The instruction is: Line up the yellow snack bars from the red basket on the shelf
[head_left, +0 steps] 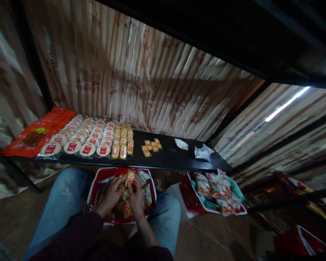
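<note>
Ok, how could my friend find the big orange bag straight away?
Find the long black shelf. At its left end, beside the rows of round white packets, lies the orange bag. It is far bigger than any one of those packets, and mostly bright orange.

No legible text anywhere

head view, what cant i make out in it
- Bottom of the near basket: head view, hidden by snacks, left hand and right hand.
- Small print on the packet between the hands: head view, too small and blurred.
- Overhead shelf: head view, cut off by the top edge.
- Far-right packets: head view, blurred, cut off by the right edge.
</note>
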Demonstrator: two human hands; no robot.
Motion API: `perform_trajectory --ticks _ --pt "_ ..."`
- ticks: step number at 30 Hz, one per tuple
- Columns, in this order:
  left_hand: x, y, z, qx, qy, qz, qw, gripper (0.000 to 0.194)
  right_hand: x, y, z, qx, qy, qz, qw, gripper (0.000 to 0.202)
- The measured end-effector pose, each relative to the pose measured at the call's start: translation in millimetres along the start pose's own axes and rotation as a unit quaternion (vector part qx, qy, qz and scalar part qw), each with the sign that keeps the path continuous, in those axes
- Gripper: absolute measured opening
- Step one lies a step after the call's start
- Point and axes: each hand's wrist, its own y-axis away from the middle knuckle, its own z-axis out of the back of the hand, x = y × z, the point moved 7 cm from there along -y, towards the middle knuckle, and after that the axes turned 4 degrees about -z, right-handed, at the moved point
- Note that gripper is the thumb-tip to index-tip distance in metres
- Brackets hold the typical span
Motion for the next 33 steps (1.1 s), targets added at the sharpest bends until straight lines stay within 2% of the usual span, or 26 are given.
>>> perform_trajectory --ticks 4,9,14,23,28,33 --pt "-15 -19 -9.2 0.013 0.007 -0.009 1.000 0.034 17 -21 3 -0.011 -0.017 0.021 1.000 0.036" --pt "-33 -38 -15.0 -0.006 0.027 -0.041 0.999 0.032 32 -50 2 -0.024 -0.032 0.028 0.999 0.037" --pt "-42 -53 -17.9 -0.017 0.033 -0.036 0.999 0.036 47 -73 0 -0.049 -0.007 0.052 0.997 0.032" --pt "-47 -79 -14.5 -0.048 -0.016 -0.040 0.998 0.036 54 -103 -13 -0.055 0.024 0.062 0.996 0.030" --pt "-38 -92 -16.7 -0.070 -0.042 -0.027 0.996 0.037 54 -118 -15 -0.055 0.064 0.052 0.995 0.028" --pt "-30 -94 -20.0 -0.069 -0.111 -0.008 0.991 0.044 54 -128 -17 -0.054 0.128 0.089 0.986 0.029"
